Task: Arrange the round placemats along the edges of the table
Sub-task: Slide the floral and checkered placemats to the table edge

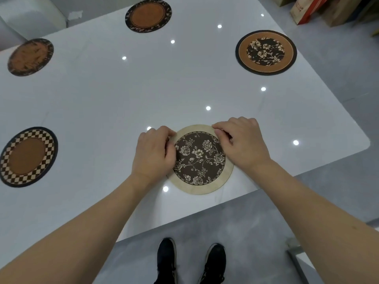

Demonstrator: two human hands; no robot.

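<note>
A beige-rimmed round placemat (200, 160) with a dark floral centre lies flat near the table's front edge. My left hand (153, 153) pinches its left rim and my right hand (243, 142) pinches its upper right rim. Other round placemats lie along the table edges: a checkered one (28, 156) at the left, a dark brown one (30, 57) at the far left, a brown one with a leafy black border (148, 15) at the far side, and a floral one with a brown ring (266, 52) at the right.
The glossy white table (123, 95) reflects ceiling lights. Its front edge runs diagonally just below the placemat I hold, with the rounded corner at the right. My two shoes (190, 261) stand on grey floor. Cardboard boxes (307, 9) stand on the floor at the top right.
</note>
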